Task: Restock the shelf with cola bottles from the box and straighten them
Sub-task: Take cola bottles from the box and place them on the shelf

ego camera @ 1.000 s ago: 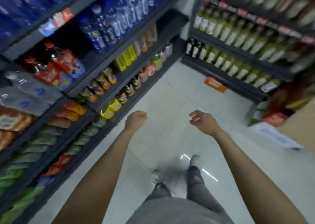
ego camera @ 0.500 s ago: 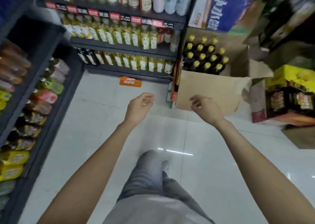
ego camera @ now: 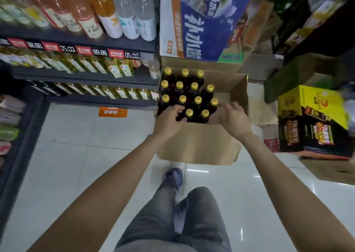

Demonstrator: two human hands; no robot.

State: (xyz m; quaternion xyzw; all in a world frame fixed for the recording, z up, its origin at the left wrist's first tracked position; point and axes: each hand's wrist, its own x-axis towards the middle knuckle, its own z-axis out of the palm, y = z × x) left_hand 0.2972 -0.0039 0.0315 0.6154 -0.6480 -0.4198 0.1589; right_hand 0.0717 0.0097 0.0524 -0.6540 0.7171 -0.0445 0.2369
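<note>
An open cardboard box (ego camera: 197, 144) stands on the floor and holds several dark cola bottles (ego camera: 194, 92) with yellow caps, upright in rows. My left hand (ego camera: 168, 122) is over the box's front left corner. Its fingers and thumb curl round the neck of the front left bottle, whose cap is hidden under the hand. My right hand (ego camera: 231, 117) hovers over the box's right side with relaxed fingers. Its fingertips are close to the rightmost bottle (ego camera: 213, 103), and it holds nothing.
Dark shelves (ego camera: 86, 75) with yellow and orange drink bottles run along the back left. A blue and white carton (ego camera: 201, 25) sits behind the box. A yellow and black carton (ego camera: 315, 121) stands to the right. My legs and a shoe (ego camera: 172, 177) are on the white tiled floor.
I have turned from the left shelves and stepped up to the box. Both hands moved forward from mid-air into the box, the left one closing round a bottle neck.
</note>
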